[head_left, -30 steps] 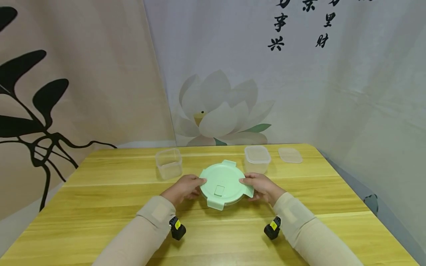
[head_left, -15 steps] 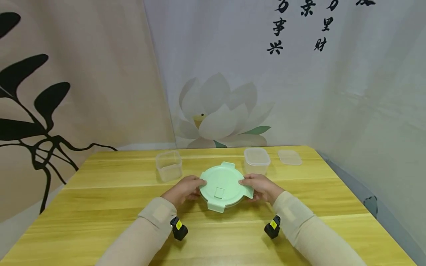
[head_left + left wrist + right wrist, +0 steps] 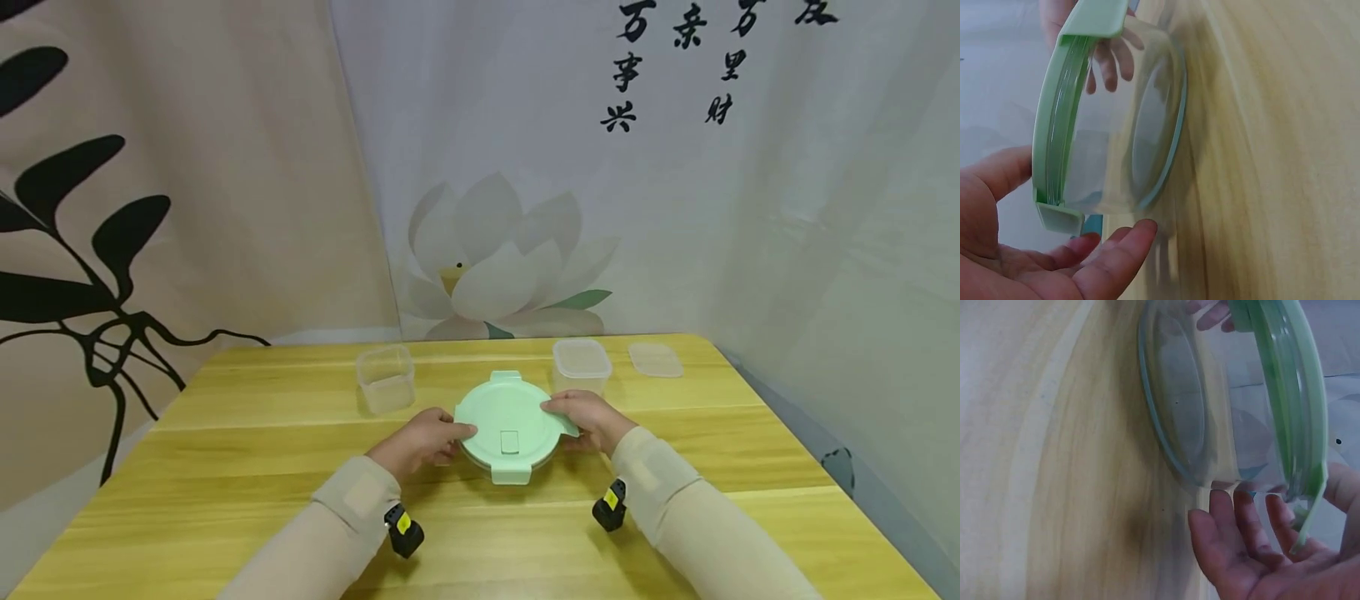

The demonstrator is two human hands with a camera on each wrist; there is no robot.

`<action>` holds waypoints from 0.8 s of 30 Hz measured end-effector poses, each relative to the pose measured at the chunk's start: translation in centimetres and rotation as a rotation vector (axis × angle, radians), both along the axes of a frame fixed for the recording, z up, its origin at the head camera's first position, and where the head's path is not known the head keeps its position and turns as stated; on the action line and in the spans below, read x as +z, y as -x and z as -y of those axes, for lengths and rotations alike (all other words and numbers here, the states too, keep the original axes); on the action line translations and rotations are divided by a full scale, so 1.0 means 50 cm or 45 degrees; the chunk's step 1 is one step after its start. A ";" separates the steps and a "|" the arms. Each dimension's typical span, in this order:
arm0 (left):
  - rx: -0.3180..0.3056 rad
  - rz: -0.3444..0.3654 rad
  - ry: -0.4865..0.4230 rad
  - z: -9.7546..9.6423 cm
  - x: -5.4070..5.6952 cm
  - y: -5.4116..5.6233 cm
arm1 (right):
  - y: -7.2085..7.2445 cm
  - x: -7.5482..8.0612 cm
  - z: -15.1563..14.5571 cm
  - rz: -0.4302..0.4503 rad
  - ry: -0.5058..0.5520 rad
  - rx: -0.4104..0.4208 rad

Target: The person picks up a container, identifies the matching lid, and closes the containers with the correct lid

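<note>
A round clear glass food container with a mint-green snap lid is between both hands, its base at or just over the table; I cannot tell if it touches. The left hand holds its left side, thumb on the lid's rim and fingers lower down beside a clip flap. On the opposite side the right hand grips the rim, thumb on top, fingertips at the glass wall. A flap by the right hand sticks outward. Another flap faces the front.
Behind the container on the wooden table stand a lidless clear plastic box at left and a lidded box at right. A loose flat lid lies farther right. A printed curtain hangs beyond the table.
The container has turned slightly counterclockwise, its front flap shifting right. The left hand has moved a little right and nearer the front. The head view has tilted slightly upward.
</note>
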State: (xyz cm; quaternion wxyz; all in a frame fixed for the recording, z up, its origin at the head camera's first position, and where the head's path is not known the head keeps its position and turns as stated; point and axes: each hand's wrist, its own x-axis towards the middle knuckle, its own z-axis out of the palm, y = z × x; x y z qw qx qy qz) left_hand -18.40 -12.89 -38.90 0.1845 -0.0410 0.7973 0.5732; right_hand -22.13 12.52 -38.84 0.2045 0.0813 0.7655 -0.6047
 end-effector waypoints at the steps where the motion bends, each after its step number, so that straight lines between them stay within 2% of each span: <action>1: -0.002 0.002 0.002 0.000 0.000 0.003 | 0.000 -0.001 0.000 0.003 0.002 0.000; 12: -0.012 0.003 0.039 -0.013 0.006 0.048 | -0.013 0.000 -0.005 -0.023 -0.068 0.037; 18: -0.035 0.011 0.066 -0.015 0.016 0.052 | -0.033 0.008 -0.018 -0.052 -0.129 0.145; 24: -0.021 -0.004 0.074 -0.017 0.020 0.046 | -0.047 0.008 -0.027 -0.042 -0.084 0.186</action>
